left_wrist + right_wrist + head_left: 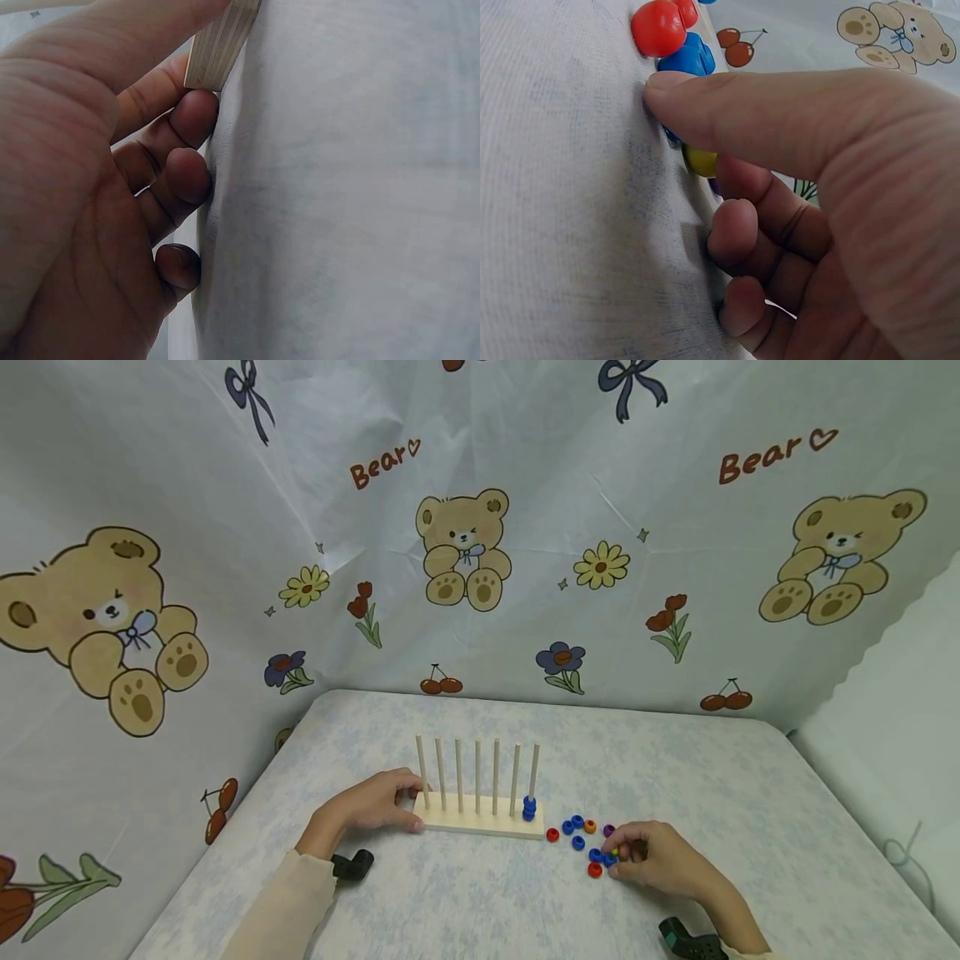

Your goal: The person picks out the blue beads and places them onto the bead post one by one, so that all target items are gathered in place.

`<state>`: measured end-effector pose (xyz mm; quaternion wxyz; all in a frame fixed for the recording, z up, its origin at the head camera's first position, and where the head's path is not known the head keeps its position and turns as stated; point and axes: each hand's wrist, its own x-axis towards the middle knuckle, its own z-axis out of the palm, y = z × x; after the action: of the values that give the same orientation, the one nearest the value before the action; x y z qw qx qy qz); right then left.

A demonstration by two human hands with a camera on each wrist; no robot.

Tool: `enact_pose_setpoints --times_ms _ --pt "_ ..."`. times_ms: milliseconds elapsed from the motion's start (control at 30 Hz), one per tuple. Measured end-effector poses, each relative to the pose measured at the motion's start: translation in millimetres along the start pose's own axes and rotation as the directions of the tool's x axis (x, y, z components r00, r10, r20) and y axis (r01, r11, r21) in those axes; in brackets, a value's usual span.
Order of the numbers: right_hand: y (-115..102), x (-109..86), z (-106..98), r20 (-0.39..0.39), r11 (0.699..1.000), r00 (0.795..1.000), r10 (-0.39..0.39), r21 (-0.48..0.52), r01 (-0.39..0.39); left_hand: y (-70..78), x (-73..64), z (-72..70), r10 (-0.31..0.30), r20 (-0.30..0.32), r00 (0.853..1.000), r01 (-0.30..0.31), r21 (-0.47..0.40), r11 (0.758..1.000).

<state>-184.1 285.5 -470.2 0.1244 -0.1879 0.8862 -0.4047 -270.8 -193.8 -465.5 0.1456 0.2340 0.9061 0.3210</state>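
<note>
- Right hand point(663, 860): fingers bent, low over the table point(450, 902); whether they pinch a bead, cannot tell. Right wrist view shows a yellow bead point(699, 160) by thumb and forefinger, mostly hidden from the head view.
- Loose beads point(578, 842): red, blue, orange, purple; full scatter visible in head view only, right of the board.
- Left hand point(372, 802): thumb and fingers hold the board's left end; left wrist view alone shows the striped end grain.
- Wooden peg board point(476, 825): mid-table, seven upright pegs, blue beads point(529, 810) stacked on the rightmost.
- Backdrop point(540, 468): bear-printed cloth, beyond the table.
</note>
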Motion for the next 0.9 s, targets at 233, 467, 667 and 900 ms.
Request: enact_pose_setpoints --times_ms 233,467,667,900 --pt "2.1 -2.0 0.7 0.0 0.999 0.999 -0.037 -0.009 0.037 -2.6 -0.7 1.1 0.029 0.0 1.0 -0.029 0.011 1.0" --pt "-0.2 -2.6 -0.2 -0.005 0.999 0.999 -0.042 0.018 0.042 -2.5 -0.4 0.6 0.026 -0.008 1.0 -0.026 0.019 0.999" --pt "-0.9 -2.4 -0.7 -0.008 0.999 0.999 -0.036 0.04 0.036 -0.5 -0.7 0.1 0.025 -0.013 1.0 -0.024 0.022 0.999" --pt "-2.3 -3.0 -1.3 -0.022 0.999 1.0 -0.013 0.04 0.014 -0.2 -1.7 -0.5 0.026 -0.009 1.0 -0.026 0.019 0.999"
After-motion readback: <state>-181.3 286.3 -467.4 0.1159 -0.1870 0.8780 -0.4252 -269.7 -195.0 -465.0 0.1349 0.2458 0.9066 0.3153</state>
